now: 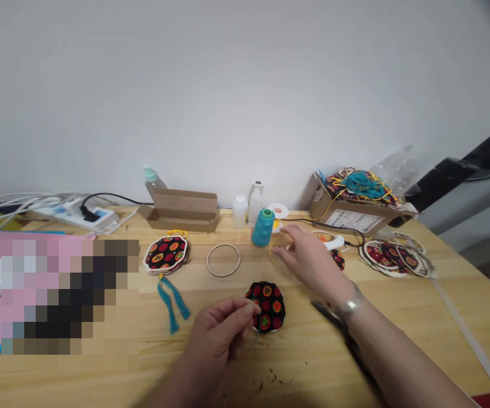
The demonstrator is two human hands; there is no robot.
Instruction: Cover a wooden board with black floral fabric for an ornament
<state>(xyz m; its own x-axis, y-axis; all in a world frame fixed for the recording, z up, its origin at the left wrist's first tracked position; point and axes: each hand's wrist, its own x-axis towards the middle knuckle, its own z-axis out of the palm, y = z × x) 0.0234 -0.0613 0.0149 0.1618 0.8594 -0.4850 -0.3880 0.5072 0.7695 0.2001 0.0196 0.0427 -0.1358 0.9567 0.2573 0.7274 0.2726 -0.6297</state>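
Note:
A round piece of black fabric with red and orange flowers (273, 309) is near the table's front. My left hand (225, 328) is closed in a pinch over its left edge. A thin pale line, perhaps a needle or thread, shows by the fingertips; I cannot make out what they grip. My right hand (306, 258) reaches past the fabric, thumb and forefinger apart, close to a loop of yellow thread (271, 258). This loop curves near a white spool with yellow thread (277, 225). A teal thread cone (263, 228) stands just left of these fingers.
A wooden hoop (223, 276) lies left of centre, beside a patterned piece (166, 253) with a teal tassel (173, 306). Behind are an open cardboard box (185, 220) and white bottles (240, 212). At right stand a filled carton (350, 218) and patterned rounds (397, 258). Black scissors-like tool (329, 314) lies under my right forearm.

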